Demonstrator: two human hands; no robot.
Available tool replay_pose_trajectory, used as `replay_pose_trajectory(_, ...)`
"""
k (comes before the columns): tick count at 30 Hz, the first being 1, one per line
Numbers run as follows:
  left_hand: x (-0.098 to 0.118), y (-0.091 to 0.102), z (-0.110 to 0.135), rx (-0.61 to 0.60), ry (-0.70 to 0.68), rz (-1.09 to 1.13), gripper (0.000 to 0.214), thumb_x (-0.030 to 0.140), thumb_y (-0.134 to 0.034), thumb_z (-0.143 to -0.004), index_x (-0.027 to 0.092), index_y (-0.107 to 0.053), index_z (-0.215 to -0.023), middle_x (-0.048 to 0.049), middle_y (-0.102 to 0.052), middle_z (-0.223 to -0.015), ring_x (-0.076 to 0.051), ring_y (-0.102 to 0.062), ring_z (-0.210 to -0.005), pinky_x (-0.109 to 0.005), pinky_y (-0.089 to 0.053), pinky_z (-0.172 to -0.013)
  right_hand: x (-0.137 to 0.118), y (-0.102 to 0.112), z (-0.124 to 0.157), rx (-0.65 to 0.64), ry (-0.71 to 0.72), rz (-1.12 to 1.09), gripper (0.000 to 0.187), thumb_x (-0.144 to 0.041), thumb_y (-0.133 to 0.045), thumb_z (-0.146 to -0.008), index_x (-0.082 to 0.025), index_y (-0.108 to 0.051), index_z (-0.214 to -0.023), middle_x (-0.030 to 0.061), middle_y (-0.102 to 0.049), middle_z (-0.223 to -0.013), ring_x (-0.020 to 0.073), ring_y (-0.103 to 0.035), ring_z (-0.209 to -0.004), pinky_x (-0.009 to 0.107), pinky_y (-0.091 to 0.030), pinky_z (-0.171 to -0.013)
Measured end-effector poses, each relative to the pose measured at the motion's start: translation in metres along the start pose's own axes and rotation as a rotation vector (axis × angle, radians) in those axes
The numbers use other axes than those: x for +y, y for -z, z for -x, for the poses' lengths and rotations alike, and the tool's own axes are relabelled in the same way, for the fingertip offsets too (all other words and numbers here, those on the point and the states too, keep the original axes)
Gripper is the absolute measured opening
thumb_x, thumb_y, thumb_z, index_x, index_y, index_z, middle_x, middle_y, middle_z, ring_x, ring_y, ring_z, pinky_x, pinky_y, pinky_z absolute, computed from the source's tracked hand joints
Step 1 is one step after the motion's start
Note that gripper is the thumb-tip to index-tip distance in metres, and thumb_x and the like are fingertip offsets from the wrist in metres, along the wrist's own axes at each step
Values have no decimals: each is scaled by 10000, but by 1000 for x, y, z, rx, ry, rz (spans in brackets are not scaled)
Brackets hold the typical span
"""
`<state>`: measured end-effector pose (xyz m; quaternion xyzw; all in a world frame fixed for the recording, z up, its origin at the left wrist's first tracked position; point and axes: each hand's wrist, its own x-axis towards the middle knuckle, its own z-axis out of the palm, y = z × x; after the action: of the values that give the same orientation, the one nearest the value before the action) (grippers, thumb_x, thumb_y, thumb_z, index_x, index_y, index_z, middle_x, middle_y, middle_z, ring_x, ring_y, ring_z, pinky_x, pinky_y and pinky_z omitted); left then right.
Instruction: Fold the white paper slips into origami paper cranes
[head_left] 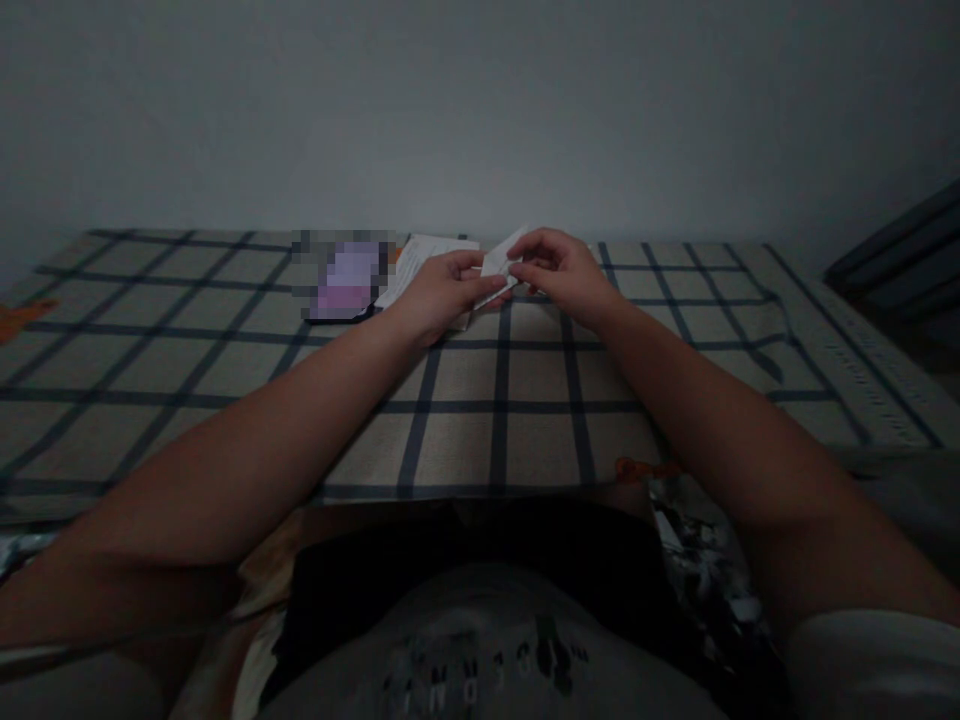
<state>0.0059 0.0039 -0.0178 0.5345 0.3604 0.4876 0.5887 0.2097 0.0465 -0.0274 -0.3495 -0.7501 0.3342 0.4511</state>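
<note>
Both my hands meet over a checked cloth (465,420), far from me near the wall. My left hand (439,290) and my right hand (559,268) pinch a small piece of white folded paper (498,262) between thumbs and fingertips. The paper is held just above the cloth, one corner pointing up. Under and behind my left hand lies a sheet of printed white paper (420,262), partly hidden by the hand.
A phone with a lit purple screen (346,280) lies on the cloth left of the printed sheet. A plain wall (480,110) rises right behind the cloth. A dark object (900,255) stands at the far right edge. The room is dim.
</note>
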Motion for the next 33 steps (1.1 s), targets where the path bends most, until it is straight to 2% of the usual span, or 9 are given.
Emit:
replay_pose_trajectory(7, -1, 1, 0, 13, 17, -36, 225, 105, -824, -850, 135, -779, -1068, -46, -817, -911, -125, -769, -824, -293, -632, -952, 1, -1, -1, -1, -2, 4, 323, -484, -781, -871, -233, -664, -1038, 27, -645, -937, 188, -631, -875, 331, -552, -752)
replay_pose_trajectory(13, -1, 0, 1, -5, -2, -35, 261, 108, -858, -816, 142, -771, -1060, -49, -811, -926, -149, -778, -873, -331, -625, -993, -1, -2, -1, 12, 5, -6, 290, -452, -780, -861, -234, -660, -1010, 28, -649, -937, 188, -632, -879, 337, -560, -769)
replay_pose_trajectory(23, 4, -2, 1, -3, 11, -27, 215, 47, -792, -820, 121, -750, -1017, -46, -799, -877, -131, -772, -813, -296, -637, -938, -5, -4, 0, 43, -7, -3, 277, -426, -807, -862, -222, -684, -1003, 21, -660, -909, 189, -651, -894, 340, -581, -802)
replay_pose_trajectory(27, 2, -3, -1, 27, 40, -11, 164, 42, -754, -837, 118, -739, -981, -57, -798, -918, -116, -764, -787, -288, -644, -923, -6, -4, -1, 51, 9, -4, 302, -450, -825, -852, -220, -672, -973, 29, -673, -924, 196, -655, -916, 340, -586, -808)
replay_pose_trajectory(33, 3, -2, 1, -13, 81, -61, 59, 88, -744, -896, 118, -757, -945, -101, -802, -963, -122, -771, -777, -312, -650, -920, -1, -1, -3, 56, -3, 14, 339, -518, -782, -886, -232, -651, -1013, 27, -639, -932, 184, -636, -894, 327, -573, -782)
